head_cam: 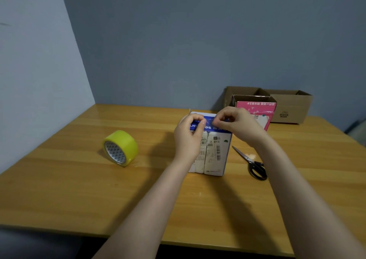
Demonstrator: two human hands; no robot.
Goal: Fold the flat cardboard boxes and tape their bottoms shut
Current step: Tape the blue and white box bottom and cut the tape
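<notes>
Room lies left of the blue and white cardboard box (215, 155), up to the round yellow tape roll (120, 148). Black scissors (252, 163) sit close on its right.

Four cardboard boxes stand on one wooden table (79, 189): one blue-and-white box (215, 154), one pink box (257, 108) just behind it to the right, and two plain ones farther behind it, a left brown box (242, 91) and a right brown box (291, 108). One yellow tape roll (120, 148) lies left of the blue-and-white box, and one pair of scissors (251, 163) right of it. Two hands, left hand (189, 138) and right hand (235, 124), pinch at its top.
</notes>
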